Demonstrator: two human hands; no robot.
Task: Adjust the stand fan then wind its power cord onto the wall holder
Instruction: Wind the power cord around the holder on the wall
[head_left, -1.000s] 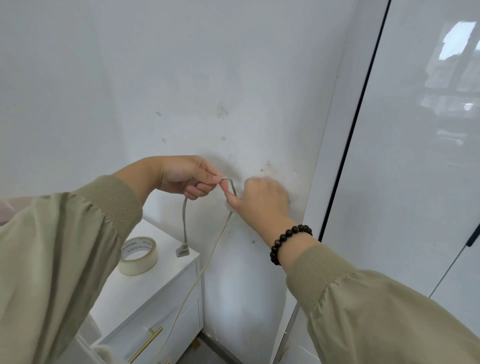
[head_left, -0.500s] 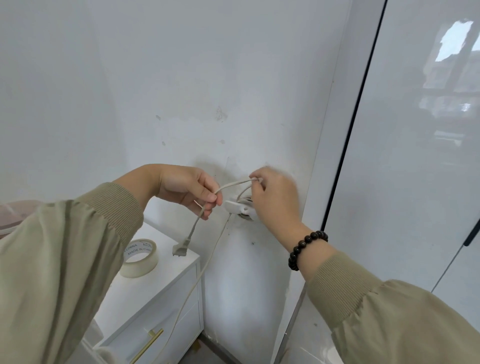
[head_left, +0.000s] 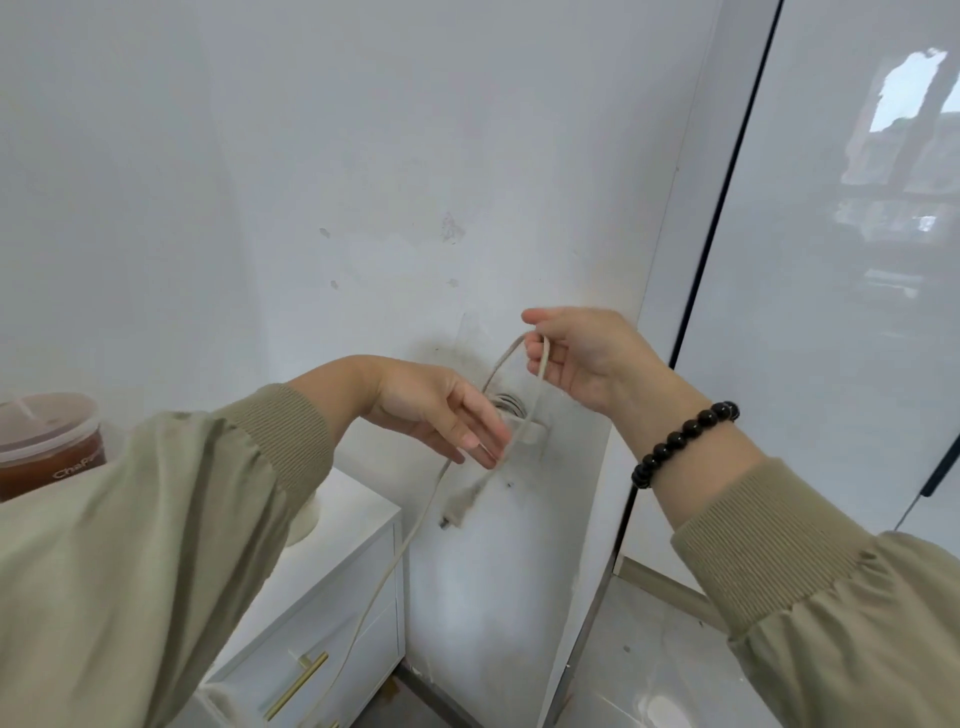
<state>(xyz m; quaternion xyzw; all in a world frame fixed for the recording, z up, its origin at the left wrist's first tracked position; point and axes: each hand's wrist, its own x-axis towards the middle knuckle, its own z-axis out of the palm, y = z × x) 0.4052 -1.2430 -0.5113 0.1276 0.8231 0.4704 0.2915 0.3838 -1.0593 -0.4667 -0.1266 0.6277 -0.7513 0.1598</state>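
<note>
A white wall holder (head_left: 529, 427) is fixed to the wall with several turns of the pale power cord (head_left: 387, 571) wound on it. My right hand (head_left: 582, 358) pinches a loop of the cord just above the holder. In front of the holder, my left hand (head_left: 441, 415) has its fingers stretched out, touching the cord. The plug (head_left: 457, 512) dangles blurred below my left hand. From there the cord runs down to the lower left. The fan is out of view.
A white cabinet (head_left: 332, 592) with a brass handle (head_left: 297, 686) stands below left against the wall. A lidded cup of brown drink (head_left: 49, 441) sits at the left edge. A glossy white panel with a dark edge (head_left: 722, 208) fills the right side.
My right hand rose above the holder, pulling a loop of cord up. My left hand let go of the cord and straightened its fingers. The plug swung right, under the holder.
</note>
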